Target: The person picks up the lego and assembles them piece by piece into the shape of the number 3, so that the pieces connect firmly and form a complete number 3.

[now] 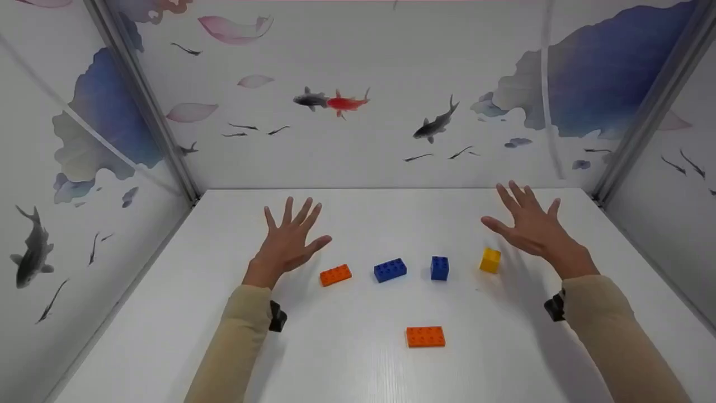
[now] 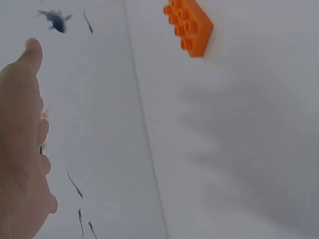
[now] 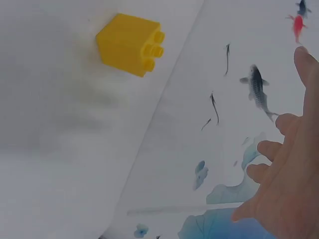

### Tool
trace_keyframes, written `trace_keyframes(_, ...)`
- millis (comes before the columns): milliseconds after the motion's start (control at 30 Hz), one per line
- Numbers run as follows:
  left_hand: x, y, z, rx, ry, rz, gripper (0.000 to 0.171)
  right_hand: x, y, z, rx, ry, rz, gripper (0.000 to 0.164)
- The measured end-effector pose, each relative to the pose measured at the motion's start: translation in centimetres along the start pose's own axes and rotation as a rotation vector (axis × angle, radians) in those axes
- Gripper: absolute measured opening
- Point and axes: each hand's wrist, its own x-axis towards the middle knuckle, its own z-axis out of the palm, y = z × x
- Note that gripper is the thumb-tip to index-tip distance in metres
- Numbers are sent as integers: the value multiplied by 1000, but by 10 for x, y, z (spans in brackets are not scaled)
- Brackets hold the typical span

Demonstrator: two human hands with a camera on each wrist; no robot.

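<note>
My left hand [image 1: 287, 242] hovers over the table's left half with its fingers spread, holding nothing. Nearest to it is an orange toy building brick [image 1: 335, 275], which the left wrist view shows with its studs [image 2: 185, 25]. On the right, my right hand [image 1: 528, 226] is also raised and spread, its palm bare. Just left of and below it sits a yellow brick [image 1: 490, 261], seen in the right wrist view with its studs facing right. Between the hands lie a blue brick [image 1: 390, 270] and a narrower-looking blue brick [image 1: 439, 268]. A second orange brick [image 1: 425, 337] lies closer to me.
The white table [image 1: 347, 369] is bounded by a back wall [image 1: 358, 157] printed with fish and petals. Side walls rise at left and right, with metal posts [image 1: 142, 101] in the corners. Each sleeved wrist carries a small black device [image 1: 277, 316].
</note>
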Motion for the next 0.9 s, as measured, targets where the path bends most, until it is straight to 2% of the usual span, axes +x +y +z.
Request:
trace_keyframes(233,-13,25,12,-147,82,30,81,-15,-6,11,197,54,-8,91)
trace_keyframes(400,-25,36,25,-290,116,25,77,-27,-5,21,355,153,-7,85)
trace_keyframes(500,-31,39,33,-367,112,-4,76,-35,-3,26,432,212,12,80)
trace_keyframes(600,-36,40,39,-461,103,-35,74,-41,0,31,492,234,55,79)
trace_keyframes(767,-38,44,42,-622,87,-59,71,-40,7,43,566,222,109,83)
trace_keyframes(900,-37,52,40,-722,50,-78,68,-36,14,54,663,218,146,87)
